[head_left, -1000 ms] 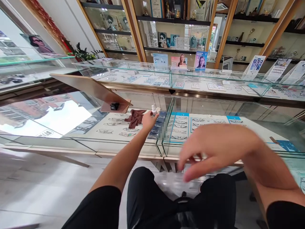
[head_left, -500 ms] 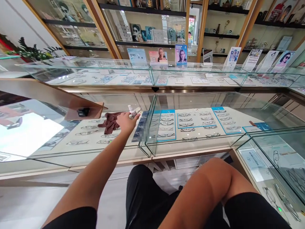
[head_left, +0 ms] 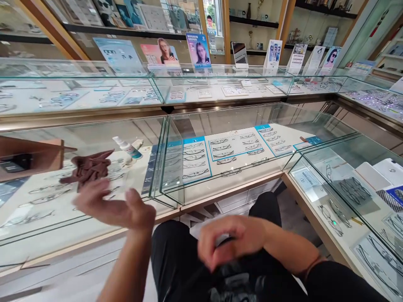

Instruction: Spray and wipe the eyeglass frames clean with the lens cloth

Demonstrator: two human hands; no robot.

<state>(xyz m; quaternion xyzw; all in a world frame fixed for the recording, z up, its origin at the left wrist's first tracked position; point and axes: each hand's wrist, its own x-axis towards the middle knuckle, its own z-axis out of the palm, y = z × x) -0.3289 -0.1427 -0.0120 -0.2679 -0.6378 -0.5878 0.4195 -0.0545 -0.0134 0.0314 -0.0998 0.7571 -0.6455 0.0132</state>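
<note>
My left hand [head_left: 115,205] is raised above the near edge of the glass case, fingers apart and slightly blurred, with nothing in it. Just beyond it a crumpled brown cloth [head_left: 91,170] lies on the glass top. To the cloth's right a white spray bottle [head_left: 127,147] with a blue lower part leans beside a pale crumpled item [head_left: 136,147]. Over my lap is my right hand [head_left: 231,241], its fingers curled and blurred by motion. Whether anything small is between those fingers is hidden.
Glass cases [head_left: 245,167] with rows of eyeglasses run across the front and along the right. At the far left stands a brown wooden piece [head_left: 47,153]. A second row of cases [head_left: 220,105] behind carries upright advertising cards [head_left: 199,50].
My left hand has let go by the bottle and drawn back toward me. My right hand has come into view over my lap. The view has shifted right and closer.
</note>
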